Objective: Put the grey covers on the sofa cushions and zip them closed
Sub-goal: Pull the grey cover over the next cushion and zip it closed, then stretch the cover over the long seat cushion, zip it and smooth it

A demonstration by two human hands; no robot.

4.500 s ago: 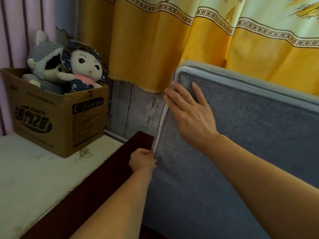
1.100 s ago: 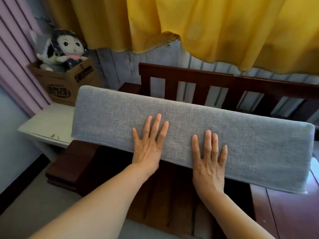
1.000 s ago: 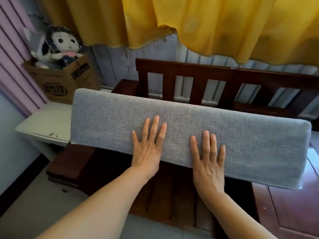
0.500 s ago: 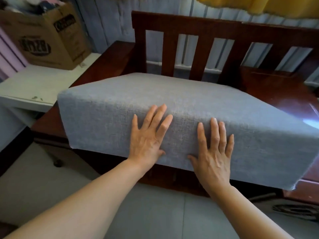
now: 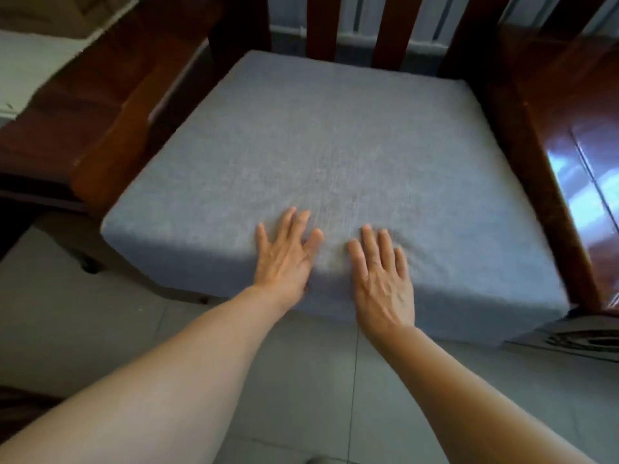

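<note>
The cushion (image 5: 335, 155), tilted on edge half a second ago, now lies flat on the sofa (image 5: 536, 95) seat between the armrests, its near edge overhanging the floor (image 5: 301, 380). The left hand (image 5: 284, 256) and right hand (image 5: 382, 279) still press that near edge, fingers straight and slightly spread, now closer together.

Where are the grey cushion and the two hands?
grey cushion (image 5: 335, 135): head view, middle of its top face.
left hand (image 5: 284, 259): head view, back of the hand.
right hand (image 5: 382, 283): head view, back of the hand.
</note>
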